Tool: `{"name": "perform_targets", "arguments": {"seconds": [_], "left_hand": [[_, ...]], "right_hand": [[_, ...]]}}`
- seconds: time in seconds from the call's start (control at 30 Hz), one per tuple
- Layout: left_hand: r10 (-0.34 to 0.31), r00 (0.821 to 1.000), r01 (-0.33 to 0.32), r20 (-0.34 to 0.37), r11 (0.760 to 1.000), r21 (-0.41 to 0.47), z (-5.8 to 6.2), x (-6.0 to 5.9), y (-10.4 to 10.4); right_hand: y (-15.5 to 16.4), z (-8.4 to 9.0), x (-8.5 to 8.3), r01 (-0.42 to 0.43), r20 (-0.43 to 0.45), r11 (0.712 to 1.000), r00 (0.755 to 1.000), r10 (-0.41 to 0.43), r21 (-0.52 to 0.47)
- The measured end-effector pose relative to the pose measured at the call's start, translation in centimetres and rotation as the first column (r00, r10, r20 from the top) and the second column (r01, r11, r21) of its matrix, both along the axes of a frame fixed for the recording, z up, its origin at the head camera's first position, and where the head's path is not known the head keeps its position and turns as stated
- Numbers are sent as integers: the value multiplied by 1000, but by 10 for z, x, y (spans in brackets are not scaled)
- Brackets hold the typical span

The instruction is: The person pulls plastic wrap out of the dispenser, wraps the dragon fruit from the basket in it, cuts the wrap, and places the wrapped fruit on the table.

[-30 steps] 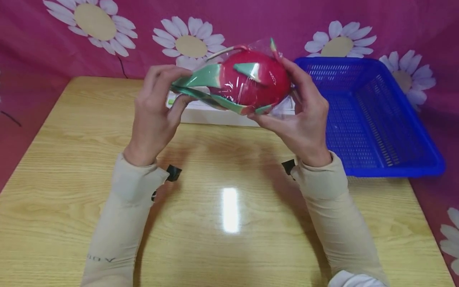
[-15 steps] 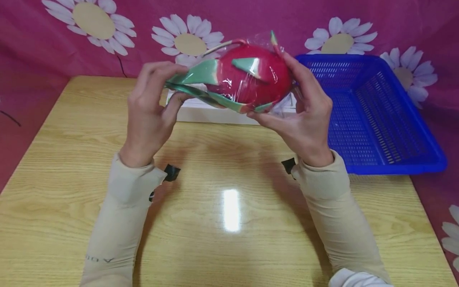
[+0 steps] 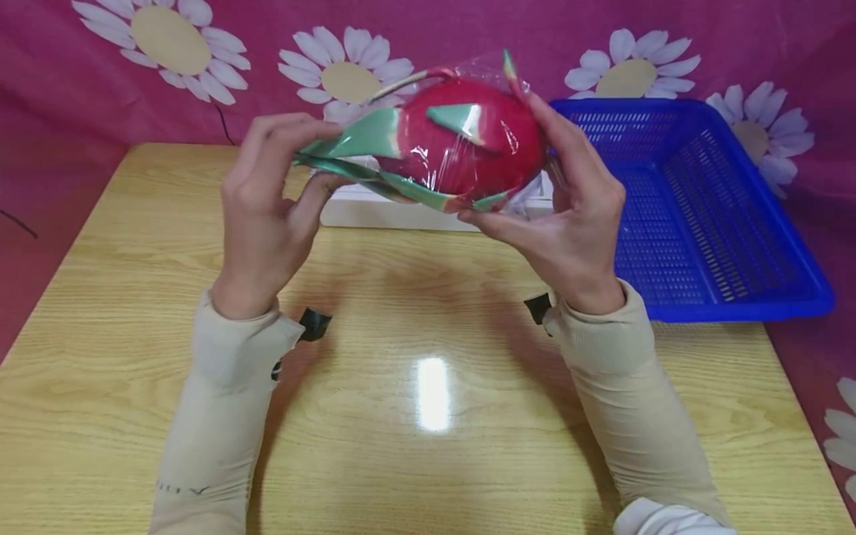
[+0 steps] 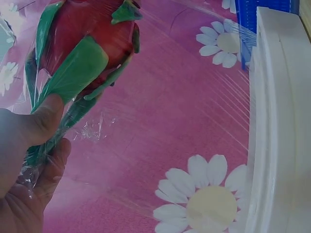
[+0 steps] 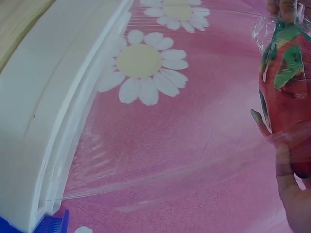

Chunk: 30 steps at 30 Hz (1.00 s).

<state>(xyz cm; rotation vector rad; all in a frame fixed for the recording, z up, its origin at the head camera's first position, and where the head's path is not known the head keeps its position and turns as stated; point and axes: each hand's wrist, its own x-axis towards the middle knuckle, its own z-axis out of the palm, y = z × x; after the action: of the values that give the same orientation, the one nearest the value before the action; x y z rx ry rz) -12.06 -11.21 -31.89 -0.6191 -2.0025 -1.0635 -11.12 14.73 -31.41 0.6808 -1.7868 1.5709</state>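
A red dragon fruit [image 3: 461,141] with green-tipped scales, wrapped in shiny clear film, is held up in both hands above the far part of the table. My left hand [image 3: 261,197] pinches its long green leafy end between thumb and fingers. At the round red end, my right hand [image 3: 575,215] grips with the thumb below and the fingers at the far side. Right behind and below the fruit lies a long white box [image 3: 401,215], partly hidden by it. Thin clear film [image 5: 160,182] stretches away from a matching white box edge [image 5: 53,87] in the right wrist view.
A blue perforated basket [image 3: 796,260] stands at the right, close to my right hand. The wood-grain table [image 3: 401,319] ends at a pink cloth [image 3: 468,30] with white daisies. Dark tabs [image 3: 316,325] stick out by both cuffs.
The dragon fruit has risen slightly and looks a little larger. My left hand has shifted left along with the green end, while my right hand has drifted slightly right; both keep their grip.
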Motion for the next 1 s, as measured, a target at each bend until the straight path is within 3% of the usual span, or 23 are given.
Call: {"name": "perform_targets", "arguments": {"seconds": [0.73, 1.0], "left_hand": [[-33, 999, 34, -13, 995, 89, 8, 11, 1], [-42, 999, 42, -12, 999, 27, 12, 18, -4]], "right_hand": [[6, 5, 8, -58, -50, 997, 997, 55, -59], [7, 6, 9, -45, -69, 998, 997, 41, -53]]}}
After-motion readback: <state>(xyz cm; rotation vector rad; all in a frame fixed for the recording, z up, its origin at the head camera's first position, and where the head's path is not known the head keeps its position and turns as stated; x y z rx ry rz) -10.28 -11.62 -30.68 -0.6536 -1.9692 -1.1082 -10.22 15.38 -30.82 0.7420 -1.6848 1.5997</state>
